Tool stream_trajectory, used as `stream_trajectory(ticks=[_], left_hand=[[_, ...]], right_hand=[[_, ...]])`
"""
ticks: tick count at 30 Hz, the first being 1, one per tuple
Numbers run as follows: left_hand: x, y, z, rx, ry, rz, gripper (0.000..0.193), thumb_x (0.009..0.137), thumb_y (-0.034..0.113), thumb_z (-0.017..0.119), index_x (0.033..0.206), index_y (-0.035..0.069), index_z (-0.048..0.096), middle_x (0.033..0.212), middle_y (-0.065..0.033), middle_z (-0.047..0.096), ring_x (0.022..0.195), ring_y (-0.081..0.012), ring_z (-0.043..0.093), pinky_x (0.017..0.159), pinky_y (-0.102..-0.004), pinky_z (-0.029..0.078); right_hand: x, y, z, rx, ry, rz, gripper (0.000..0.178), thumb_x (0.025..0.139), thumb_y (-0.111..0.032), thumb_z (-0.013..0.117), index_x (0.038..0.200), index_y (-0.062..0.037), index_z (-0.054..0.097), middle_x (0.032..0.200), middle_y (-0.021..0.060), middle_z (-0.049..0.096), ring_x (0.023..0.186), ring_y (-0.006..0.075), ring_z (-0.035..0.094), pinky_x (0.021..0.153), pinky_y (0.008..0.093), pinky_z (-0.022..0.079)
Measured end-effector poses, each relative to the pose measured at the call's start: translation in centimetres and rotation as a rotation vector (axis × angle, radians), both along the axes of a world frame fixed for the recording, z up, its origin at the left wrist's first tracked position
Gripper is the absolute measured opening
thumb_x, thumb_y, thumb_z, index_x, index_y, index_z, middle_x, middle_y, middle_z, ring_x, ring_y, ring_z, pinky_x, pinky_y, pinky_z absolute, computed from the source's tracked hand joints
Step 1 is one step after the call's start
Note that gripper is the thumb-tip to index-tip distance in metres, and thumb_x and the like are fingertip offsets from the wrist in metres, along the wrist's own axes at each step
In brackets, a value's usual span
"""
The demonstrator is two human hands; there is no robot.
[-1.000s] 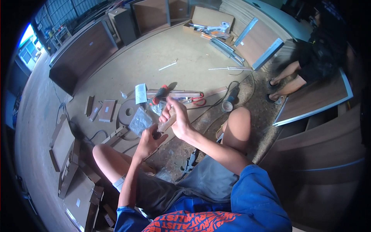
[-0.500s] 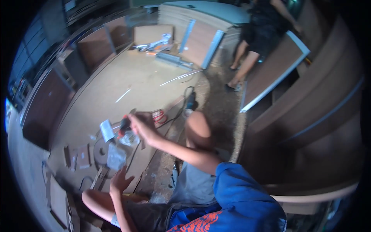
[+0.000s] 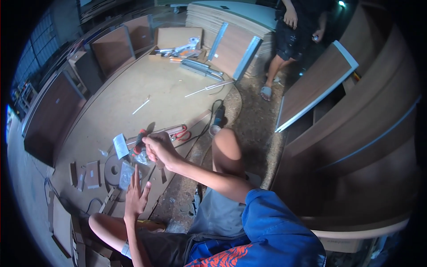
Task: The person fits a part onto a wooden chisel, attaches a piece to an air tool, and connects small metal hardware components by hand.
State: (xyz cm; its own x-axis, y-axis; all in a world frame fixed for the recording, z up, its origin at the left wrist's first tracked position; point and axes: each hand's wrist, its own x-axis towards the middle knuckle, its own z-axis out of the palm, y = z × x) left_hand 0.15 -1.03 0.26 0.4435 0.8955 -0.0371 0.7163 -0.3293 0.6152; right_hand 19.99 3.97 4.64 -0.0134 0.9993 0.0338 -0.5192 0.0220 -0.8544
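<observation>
My right hand (image 3: 159, 147) is closed at a short red-and-black tool (image 3: 139, 141), whose exact kind I cannot make out. A dark pointed piece (image 3: 151, 127) shows just beyond my knuckles. Below that fist, a narrow brown strip (image 3: 163, 175) points toward me. My left hand (image 3: 135, 199) is open, fingers stretched forward and thumb apart, beside a clear plastic bag (image 3: 127, 176). Left of the bag lies a brown roll of edging (image 3: 113, 171). A white paper sheet (image 3: 120, 146) is left of the tool, and red-handled scissors (image 3: 183, 133) lie right of my fist.
A large tan board (image 3: 169, 89) spreads ahead, with a corded power tool (image 3: 218, 116) at its right edge. Metal rails (image 3: 201, 69) and an open cardboard box (image 3: 178, 40) lie farther back. Brown panels (image 3: 112, 50) stand around it. Another person's leg (image 3: 273, 73) is at the far right.
My left hand has moved forward with its fingers straightened. My right fist has shifted slightly nearer to me, and the red-and-black tool is more tilted. The other person has changed stance.
</observation>
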Motion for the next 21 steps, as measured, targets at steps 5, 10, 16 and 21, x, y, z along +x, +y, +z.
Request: stream_trajectory(ticks=[5, 10, 16, 21], left_hand=[[2.3, -0.1, -0.4, -0.141, -0.643, -0.037, 0.07, 0.1, 0.049, 0.032, 0.152, 0.008, 0.01, 0.145, -0.0203, 0.033, 0.127, -0.0293, 0.044, 0.108, -0.0421, 0.03], [2.5, 0.6, -2.3, -0.391, -0.826, 0.056, 0.053, 0.101, 0.046, 0.034, 0.121, -0.001, 0.049, 0.101, -0.0127, 0.058, 0.086, -0.0184, 0.057, 0.084, -0.0344, 0.044], [1.6, 0.0, -2.1, -0.534, -0.941, 0.27, 0.046, 0.1, 0.045, 0.04, 0.085, 0.004, 0.055, 0.06, 0.0055, 0.039, 0.05, -0.0048, 0.032, 0.045, -0.0237, 0.024], [2.2, 0.4, -2.0, -0.349, -1.16, 0.364, 0.051, 0.1, 0.046, 0.035, 0.079, 0.005, 0.055, 0.057, 0.0073, 0.033, 0.047, -0.0051, 0.028, 0.044, -0.0239, 0.022]], right_hand=[[0.2, -0.8, 0.7, -0.076, 0.12, 0.131, 0.034, 0.089, -0.023, 0.055, 0.06, -0.0082, 0.044, 0.049, 0.0002, 0.041, 0.041, 0.0107, 0.04, 0.042, 0.0252, 0.034], [-0.8, -0.5, 0.3, -0.181, 0.279, 0.17, 0.034, 0.087, -0.027, 0.056, 0.06, -0.0096, 0.043, 0.05, 0.0002, 0.041, 0.043, 0.0115, 0.04, 0.047, 0.0264, 0.037], [-3.0, -0.3, 0.8, -0.14, 0.309, 0.251, 0.039, 0.093, -0.039, 0.045, 0.082, -0.005, 0.06, 0.074, 0.0062, 0.06, 0.067, 0.0165, 0.058, 0.066, 0.0297, 0.047], [0.4, 0.2, -2.5, 0.111, -0.465, 0.245, 0.028, 0.098, -0.022, 0.051, 0.113, -0.0009, 0.06, 0.103, 0.0042, 0.064, 0.091, 0.009, 0.059, 0.084, 0.0257, 0.047]])
